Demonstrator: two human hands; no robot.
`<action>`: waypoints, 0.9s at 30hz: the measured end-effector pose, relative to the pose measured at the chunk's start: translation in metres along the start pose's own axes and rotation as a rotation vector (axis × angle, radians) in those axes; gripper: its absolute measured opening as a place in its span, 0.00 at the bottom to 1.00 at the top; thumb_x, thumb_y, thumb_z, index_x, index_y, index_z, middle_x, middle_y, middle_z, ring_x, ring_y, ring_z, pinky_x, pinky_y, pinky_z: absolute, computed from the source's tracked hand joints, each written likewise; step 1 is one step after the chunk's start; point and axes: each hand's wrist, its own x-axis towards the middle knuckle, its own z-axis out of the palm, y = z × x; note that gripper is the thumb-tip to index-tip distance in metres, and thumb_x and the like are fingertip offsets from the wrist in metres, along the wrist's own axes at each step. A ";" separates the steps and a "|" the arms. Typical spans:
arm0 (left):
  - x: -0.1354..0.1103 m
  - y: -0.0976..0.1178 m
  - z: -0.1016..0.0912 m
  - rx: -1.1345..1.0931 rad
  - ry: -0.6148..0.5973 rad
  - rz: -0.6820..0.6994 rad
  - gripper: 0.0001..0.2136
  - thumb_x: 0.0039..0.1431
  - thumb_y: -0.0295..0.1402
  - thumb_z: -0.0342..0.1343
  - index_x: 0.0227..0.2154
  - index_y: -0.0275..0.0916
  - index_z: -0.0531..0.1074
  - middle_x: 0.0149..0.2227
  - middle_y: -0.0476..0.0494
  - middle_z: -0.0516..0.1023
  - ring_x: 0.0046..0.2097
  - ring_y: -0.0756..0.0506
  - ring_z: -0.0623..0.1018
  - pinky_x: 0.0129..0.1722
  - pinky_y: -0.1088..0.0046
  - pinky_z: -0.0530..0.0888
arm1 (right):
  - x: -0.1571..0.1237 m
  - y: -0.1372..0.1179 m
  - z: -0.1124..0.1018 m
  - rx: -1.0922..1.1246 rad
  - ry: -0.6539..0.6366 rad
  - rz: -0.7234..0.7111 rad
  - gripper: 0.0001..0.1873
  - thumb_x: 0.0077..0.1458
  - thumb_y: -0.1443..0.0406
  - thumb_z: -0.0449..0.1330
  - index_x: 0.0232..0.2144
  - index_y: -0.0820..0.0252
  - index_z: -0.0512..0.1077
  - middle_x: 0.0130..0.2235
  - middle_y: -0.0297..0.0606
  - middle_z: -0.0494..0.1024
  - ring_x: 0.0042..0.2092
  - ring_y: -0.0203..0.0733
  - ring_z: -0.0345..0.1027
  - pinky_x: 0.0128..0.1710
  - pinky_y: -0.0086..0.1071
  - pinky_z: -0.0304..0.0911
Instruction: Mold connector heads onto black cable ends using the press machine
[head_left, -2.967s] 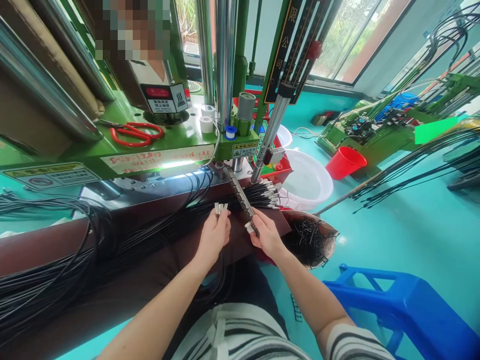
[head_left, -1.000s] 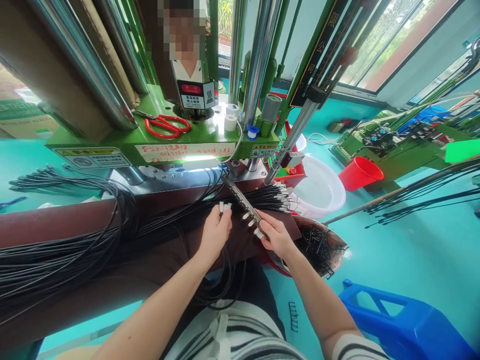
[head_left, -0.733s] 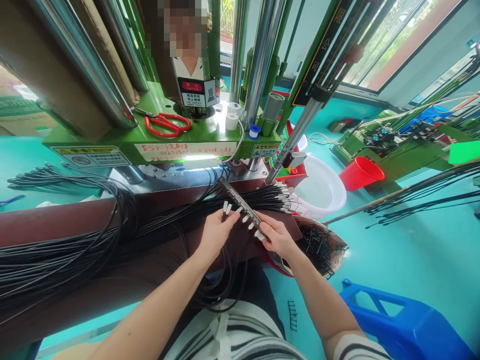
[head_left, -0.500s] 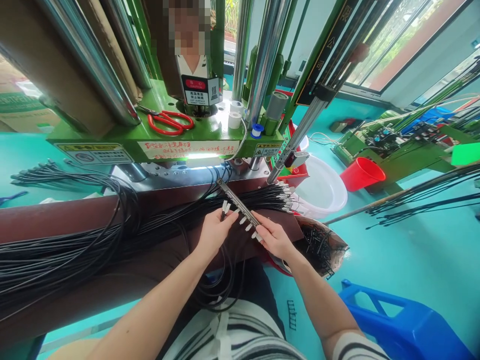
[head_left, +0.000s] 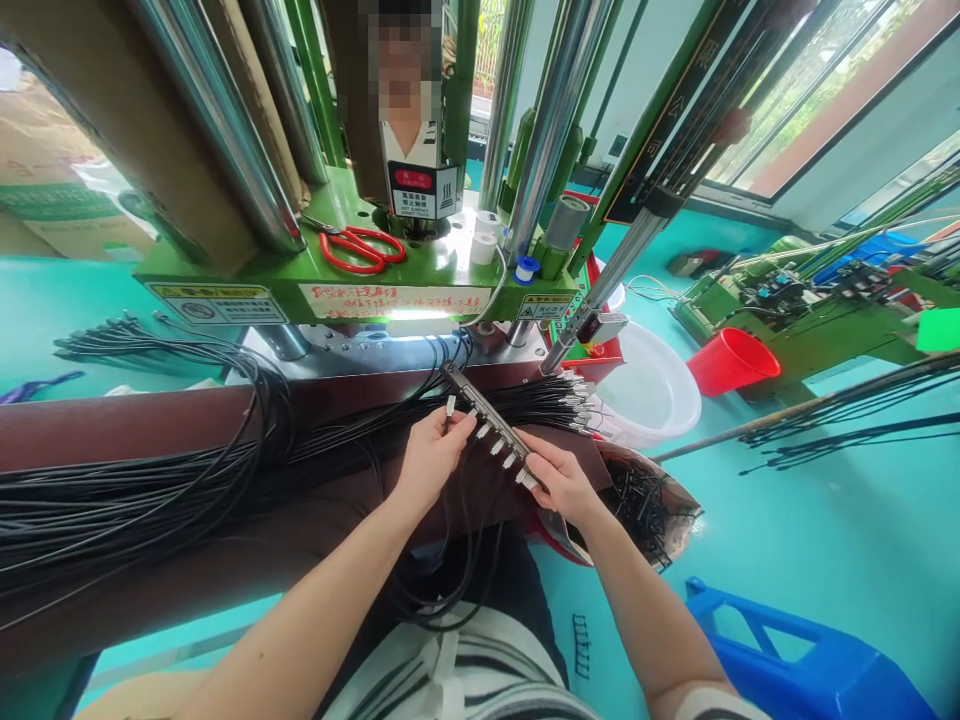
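Note:
A narrow dark metal bar [head_left: 487,412] slants across the middle of the view, with several silvery cable connectors [head_left: 496,447] sticking out along its lower side. My right hand [head_left: 559,478] grips its lower right end, fingers closed. My left hand [head_left: 433,455] is closed near the bar's upper part, pinching a black cable whose silvery connector [head_left: 451,405] points up above the fingers. The left fingertips meet the bar's edge beside another connector. Black cable loops [head_left: 469,545] hang below toward my lap.
A thick bundle of black cables [head_left: 187,480] lies along the brown bench, its connector ends [head_left: 574,400] at the right. Behind stands a green press [head_left: 277,285] with red-handled scissors [head_left: 364,250] on it. To the right are a white basin [head_left: 652,400], a red bucket [head_left: 735,362] and a blue stool [head_left: 817,650].
Two connectors stood up from my left fingers earlier; now one does, and a connector shows at the bar by the left fingertips. The whole view has shifted slightly.

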 end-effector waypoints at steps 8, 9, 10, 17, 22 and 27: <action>0.004 -0.005 -0.003 0.015 0.013 0.002 0.12 0.44 0.40 0.57 0.22 0.36 0.65 0.13 0.59 0.55 0.15 0.57 0.53 0.14 0.79 0.50 | 0.001 0.000 -0.002 -0.013 -0.028 -0.007 0.28 0.51 0.56 0.58 0.53 0.61 0.65 0.20 0.27 0.58 0.18 0.24 0.44 0.13 0.21 0.39; 0.004 -0.005 -0.003 0.017 0.013 -0.002 0.12 0.44 0.40 0.57 0.22 0.36 0.65 0.13 0.58 0.56 0.15 0.57 0.53 0.14 0.79 0.51 | 0.001 -0.001 -0.002 -0.004 -0.030 -0.008 0.28 0.51 0.56 0.58 0.52 0.61 0.65 0.19 0.27 0.58 0.18 0.25 0.45 0.13 0.21 0.39; 0.004 -0.006 -0.003 0.019 0.012 -0.004 0.12 0.44 0.41 0.57 0.22 0.36 0.65 0.13 0.58 0.56 0.15 0.57 0.53 0.14 0.79 0.51 | 0.001 -0.001 -0.002 0.001 -0.032 -0.009 0.28 0.51 0.56 0.59 0.52 0.62 0.65 0.19 0.27 0.58 0.18 0.25 0.45 0.13 0.21 0.39; 0.005 -0.007 -0.007 0.132 0.022 0.083 0.12 0.46 0.41 0.55 0.21 0.37 0.64 0.13 0.57 0.57 0.15 0.56 0.55 0.15 0.78 0.53 | 0.001 0.004 -0.002 -0.155 -0.042 -0.058 0.27 0.54 0.55 0.56 0.54 0.58 0.63 0.24 0.31 0.63 0.19 0.25 0.48 0.14 0.22 0.46; 0.003 -0.001 -0.011 0.234 -0.008 0.124 0.12 0.49 0.42 0.52 0.22 0.38 0.64 0.14 0.56 0.58 0.16 0.55 0.57 0.16 0.78 0.55 | 0.002 0.009 -0.003 -0.159 -0.054 -0.092 0.26 0.53 0.56 0.56 0.54 0.57 0.64 0.24 0.32 0.64 0.20 0.26 0.49 0.15 0.22 0.47; 0.000 0.013 -0.018 0.310 -0.110 0.138 0.18 0.57 0.46 0.42 0.20 0.38 0.63 0.20 0.50 0.66 0.21 0.52 0.65 0.18 0.78 0.60 | 0.000 0.003 -0.004 0.017 -0.027 -0.033 0.27 0.51 0.56 0.59 0.52 0.59 0.66 0.22 0.31 0.62 0.19 0.25 0.45 0.13 0.21 0.39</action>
